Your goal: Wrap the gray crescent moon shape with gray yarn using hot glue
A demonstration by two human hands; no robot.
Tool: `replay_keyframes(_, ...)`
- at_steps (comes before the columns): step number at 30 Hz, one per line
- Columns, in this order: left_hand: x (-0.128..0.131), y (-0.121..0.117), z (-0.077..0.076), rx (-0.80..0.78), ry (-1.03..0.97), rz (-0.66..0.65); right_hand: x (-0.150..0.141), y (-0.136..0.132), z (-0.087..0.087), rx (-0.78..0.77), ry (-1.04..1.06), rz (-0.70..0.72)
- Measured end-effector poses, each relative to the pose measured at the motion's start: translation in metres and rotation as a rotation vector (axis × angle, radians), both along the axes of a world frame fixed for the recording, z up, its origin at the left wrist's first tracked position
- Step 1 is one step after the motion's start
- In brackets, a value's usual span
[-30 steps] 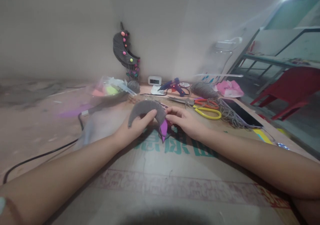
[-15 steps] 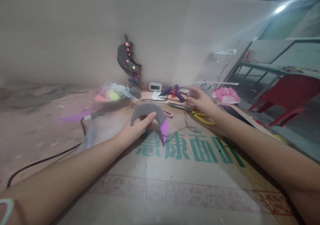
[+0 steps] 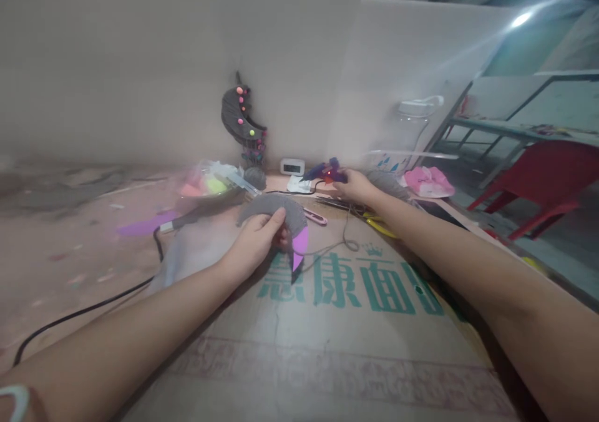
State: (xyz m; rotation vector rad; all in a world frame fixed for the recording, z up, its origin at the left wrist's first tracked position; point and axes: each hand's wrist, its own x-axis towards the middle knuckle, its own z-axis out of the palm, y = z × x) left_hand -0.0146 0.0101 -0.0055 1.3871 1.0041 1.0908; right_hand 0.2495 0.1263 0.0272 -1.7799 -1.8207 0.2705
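My left hand (image 3: 259, 238) grips a crescent shape (image 3: 294, 215) wrapped in grey yarn, thumb on top, with one bare purple tip pointing down toward me. From that end a strand of grey yarn (image 3: 322, 248) runs right across the cardboard. Further back, my right hand (image 3: 356, 188) is closed around the handle of a dark blue hot glue gun (image 3: 322, 171); its nozzle points left and a small red light glows on it. A white pad (image 3: 298, 185) lies under the nozzle. Beneath my right wrist are yellow-handled scissors (image 3: 380, 225), partly hidden.
A finished grey crescent with pompoms (image 3: 238, 115) leans on the wall beside a small digital clock (image 3: 292, 166). A bowl of pompoms (image 3: 206, 188) stands left, a clear bottle (image 3: 409, 128) and pink bag (image 3: 428, 181) right. A pink cutter (image 3: 316, 216) lies on the printed cardboard (image 3: 327, 341).
My right hand has moved left from beside the glue gun and closed on its handle. The crescent in my left hand has shifted slightly left and toward me.
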Motion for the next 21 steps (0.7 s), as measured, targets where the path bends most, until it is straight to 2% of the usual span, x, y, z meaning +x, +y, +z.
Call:
replay_keyframes(5,-0.001,0.003,-0.003,0.084,0.046,-0.028,0.0,-0.03,0.025,0.101,0.073,-0.05)
replay_keyframes(7,-0.002,0.004,-0.003,0.119,0.094,-0.033,-0.001,-0.051,0.033,0.118,0.179,-0.026)
replay_keyframes(10,-0.003,0.003,-0.002,0.164,0.171,-0.014,-0.006,-0.089,0.037,0.099,0.359,0.098)
replay_keyframes(12,-0.004,0.002,0.0,0.189,0.215,0.014,-0.011,-0.113,0.033,0.086,0.44,0.202)
replay_keyframes(15,-0.005,0.002,0.002,0.202,0.285,0.054,-0.015,-0.142,0.02,0.096,0.418,0.193)
replay_keyframes(21,-0.006,0.0,0.002,0.216,0.324,0.089,-0.021,-0.166,-0.002,-0.041,0.335,0.239)
